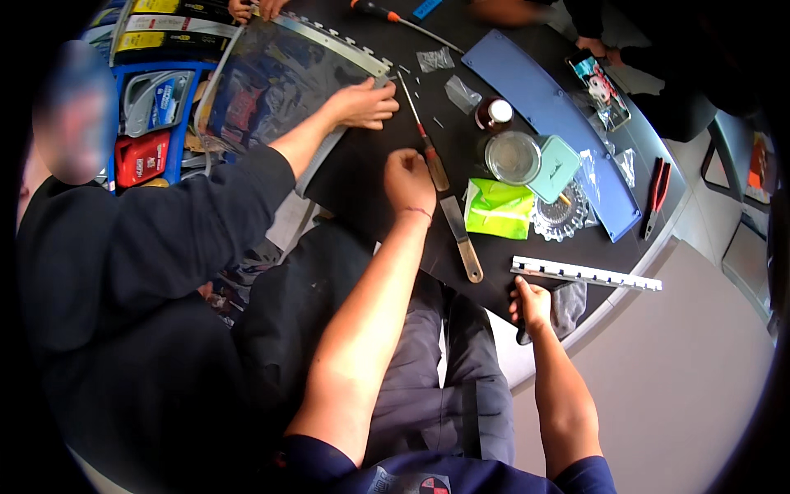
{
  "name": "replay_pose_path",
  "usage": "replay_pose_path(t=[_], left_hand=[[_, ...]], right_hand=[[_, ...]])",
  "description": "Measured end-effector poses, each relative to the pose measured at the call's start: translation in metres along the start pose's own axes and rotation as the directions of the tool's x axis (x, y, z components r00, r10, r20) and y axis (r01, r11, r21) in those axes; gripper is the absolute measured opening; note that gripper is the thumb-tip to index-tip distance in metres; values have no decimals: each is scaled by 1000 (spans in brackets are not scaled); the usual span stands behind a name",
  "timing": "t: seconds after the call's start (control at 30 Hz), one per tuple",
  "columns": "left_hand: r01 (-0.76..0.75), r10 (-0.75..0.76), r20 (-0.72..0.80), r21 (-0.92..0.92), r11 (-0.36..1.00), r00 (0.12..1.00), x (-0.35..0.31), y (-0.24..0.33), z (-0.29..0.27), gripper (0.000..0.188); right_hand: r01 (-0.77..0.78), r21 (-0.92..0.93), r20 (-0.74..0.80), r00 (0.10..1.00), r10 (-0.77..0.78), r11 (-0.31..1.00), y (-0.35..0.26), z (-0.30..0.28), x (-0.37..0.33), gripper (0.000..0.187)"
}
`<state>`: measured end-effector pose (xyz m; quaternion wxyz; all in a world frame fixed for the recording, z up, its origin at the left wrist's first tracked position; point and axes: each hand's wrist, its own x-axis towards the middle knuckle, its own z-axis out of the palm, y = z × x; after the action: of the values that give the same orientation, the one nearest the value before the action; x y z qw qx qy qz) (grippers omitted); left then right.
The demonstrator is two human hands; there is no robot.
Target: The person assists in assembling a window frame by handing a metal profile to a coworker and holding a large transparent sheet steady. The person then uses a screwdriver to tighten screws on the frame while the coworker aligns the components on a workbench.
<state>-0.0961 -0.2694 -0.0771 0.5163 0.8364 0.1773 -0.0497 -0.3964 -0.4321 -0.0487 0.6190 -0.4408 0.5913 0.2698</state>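
Note:
My left hand is closed over the dark table, fingers curled down; whatever they hold, if anything, is hidden. Right beside it lies a screwdriver with a red and wooden handle, and a flat scraper-like tool. At the table's near edge my right hand is closed, its thumb against the left end of a slotted white metal strip, which reaches out past the table edge. A grey glove or cloth lies under that strip. A clear plastic sheet carries a similar toothed metal strip along its edge.
A person's hand rests at the sheet's corner; other people's hands touch its far end. Nearby are a green packet, a glass ashtray, a jar, a blue panel, red pliers and a phone.

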Motion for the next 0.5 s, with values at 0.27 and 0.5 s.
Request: replay_pose_path(t=[0.27, 0.5], left_hand=[[111, -111, 54, 17, 994, 992, -5, -12, -28, 9], [289, -264, 187, -124, 949, 946, -2, 36, -42, 7]], right_hand=[[329, -197, 140, 942, -305, 924, -66, 67, -63, 36], [616, -772, 90, 345, -934, 153, -194, 196, -6, 30]])
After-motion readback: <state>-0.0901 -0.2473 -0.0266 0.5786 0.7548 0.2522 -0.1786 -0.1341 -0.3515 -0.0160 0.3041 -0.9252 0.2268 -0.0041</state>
